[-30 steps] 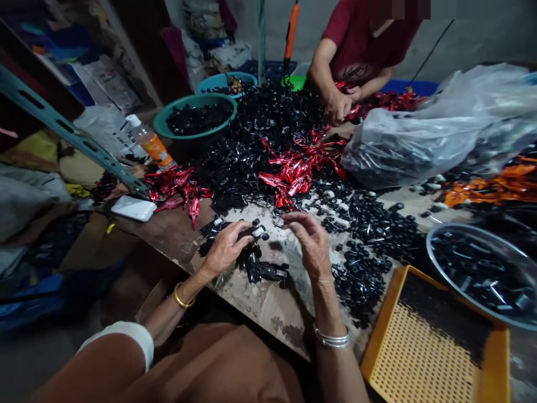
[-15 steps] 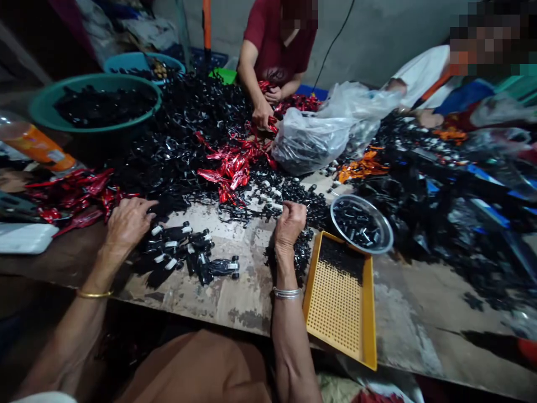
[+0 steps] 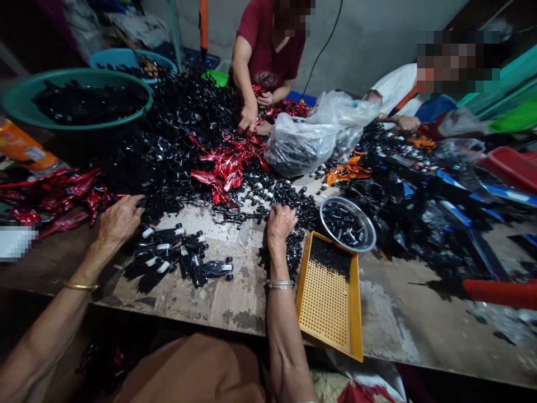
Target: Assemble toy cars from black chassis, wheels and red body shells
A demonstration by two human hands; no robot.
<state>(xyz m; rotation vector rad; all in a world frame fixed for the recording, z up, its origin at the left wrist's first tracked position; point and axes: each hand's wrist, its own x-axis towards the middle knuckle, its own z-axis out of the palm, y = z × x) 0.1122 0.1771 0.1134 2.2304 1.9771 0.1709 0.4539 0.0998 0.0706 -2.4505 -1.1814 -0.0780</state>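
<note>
At far left, a green plastic basin (image 3: 84,126) full of black plastic parts stands behind a bottle with an orange label (image 3: 27,151), and crumpled red foil strips (image 3: 54,193) spread along the edge of a worn wooden table (image 3: 235,313). The left hand (image 3: 119,221), with a gold bangle (image 3: 81,285) at its wrist, lies half open, fingers loosely curled and nothing visibly held, its fingertips at the edge of a large black tangle (image 3: 180,117). Just right of that hand, a group of black pieces with white tips (image 3: 170,252) lies on the bare board, their long axes slanting from lower left to upper right, white ends toward the upper right. Below them, a black piece shaped like a toy racing car (image 3: 216,269) lies almost level, its long axis running left to right. Farther right, the right hand (image 3: 279,224), with a silver bangle (image 3: 280,284), is curled closed, knuckles up, over a scatter of small black parts (image 3: 293,252); whether it grips any cannot be told. Beside it are a steel bowl (image 3: 348,224) of black parts and a yellow perforated tray (image 3: 356,302). Beyond, a co-worker's hand (image 3: 248,118) reaches into red foil (image 3: 226,165).
</note>
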